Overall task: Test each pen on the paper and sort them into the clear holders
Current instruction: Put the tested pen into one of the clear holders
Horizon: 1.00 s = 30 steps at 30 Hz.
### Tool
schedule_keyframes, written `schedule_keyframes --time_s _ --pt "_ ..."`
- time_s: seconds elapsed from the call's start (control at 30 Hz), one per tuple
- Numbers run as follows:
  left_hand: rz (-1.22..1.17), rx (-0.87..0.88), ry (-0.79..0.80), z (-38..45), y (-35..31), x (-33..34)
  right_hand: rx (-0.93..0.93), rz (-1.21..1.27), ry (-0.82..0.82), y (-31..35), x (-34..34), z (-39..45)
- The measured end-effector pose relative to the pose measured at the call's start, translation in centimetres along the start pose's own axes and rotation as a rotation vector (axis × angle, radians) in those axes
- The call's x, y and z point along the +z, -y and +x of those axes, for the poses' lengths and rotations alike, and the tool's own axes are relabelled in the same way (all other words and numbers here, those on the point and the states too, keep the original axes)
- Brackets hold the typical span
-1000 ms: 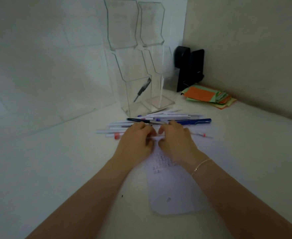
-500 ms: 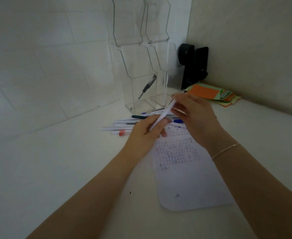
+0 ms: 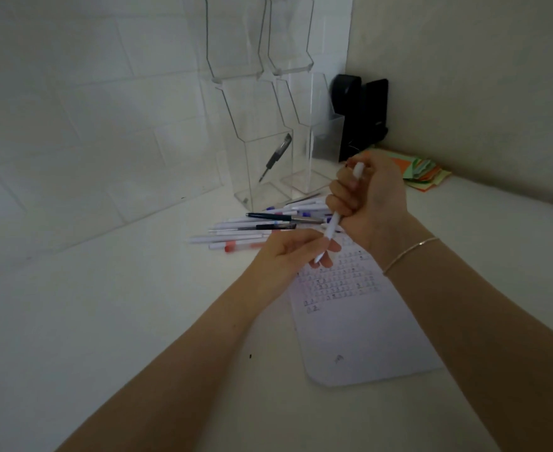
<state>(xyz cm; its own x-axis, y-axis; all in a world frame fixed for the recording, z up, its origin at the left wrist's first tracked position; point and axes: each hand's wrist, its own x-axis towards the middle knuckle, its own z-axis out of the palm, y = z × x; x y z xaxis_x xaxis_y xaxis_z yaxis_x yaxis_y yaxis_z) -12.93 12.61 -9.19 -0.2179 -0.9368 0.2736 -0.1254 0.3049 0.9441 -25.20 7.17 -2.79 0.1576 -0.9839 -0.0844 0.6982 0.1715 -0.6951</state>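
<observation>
The paper (image 3: 360,324) lies flat on the white table (image 3: 105,321) and carries rows of small pen marks near its far edge; they are too small to read, and no brand is legible on any pen. The right hand (image 3: 371,199) is closed in a fist around a white pen (image 3: 332,228), which stands tilted above the paper. The left hand (image 3: 290,254) pinches the lower end of the same pen between thumb and fingers. Behind the hands a heap of pens (image 3: 252,228) lies on the table, just before two clear holders (image 3: 262,138); the left one contains one dark pen (image 3: 275,161). White tiles cover the wall (image 3: 89,125) on the left. In the corner stand a black object (image 3: 361,115) and coloured paper notes (image 3: 426,172).
</observation>
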Motion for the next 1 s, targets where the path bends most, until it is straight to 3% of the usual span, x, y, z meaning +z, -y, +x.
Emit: schedule_keyframes --time_s 0.1,0.2,0.27,0.33,0.43,0.53,0.67,1.0 --pt "0.027 0.007 -0.027 0.0 0.0 -0.1 0.046 -0.145 -0.001 -0.6 -0.2 -0.3" --pt "0.063 0.048 -0.097 -0.1 0.3 -0.2 -0.012 -0.829 -0.056 -1.8 -0.7 -0.9" --pt "0.246 0.072 -0.143 -0.1 0.6 -0.7 -0.153 -1.049 -0.103 -2.0 -1.4 -1.4" --pt "0.462 0.112 -0.174 0.0 1.1 -1.8 -0.234 -1.017 -0.126 -1.7 -1.9 -2.4" --pt "0.716 0.232 -0.103 0.2 2.2 -3.4 -0.138 -0.858 -0.065 -1.4 -2.7 -4.3" --pt "0.789 0.212 0.015 0.2 2.8 -3.2 -0.101 -0.92 0.04 -2.1 -3.9 -5.6" --pt "0.843 0.167 0.132 0.4 3.4 -2.7 -0.133 -0.95 0.022 -3.6 -4.9 -6.3" --pt "0.857 0.173 0.12 0.4 3.7 -2.3 -0.288 -1.205 -0.135 -5.1 -6.2 -6.1"
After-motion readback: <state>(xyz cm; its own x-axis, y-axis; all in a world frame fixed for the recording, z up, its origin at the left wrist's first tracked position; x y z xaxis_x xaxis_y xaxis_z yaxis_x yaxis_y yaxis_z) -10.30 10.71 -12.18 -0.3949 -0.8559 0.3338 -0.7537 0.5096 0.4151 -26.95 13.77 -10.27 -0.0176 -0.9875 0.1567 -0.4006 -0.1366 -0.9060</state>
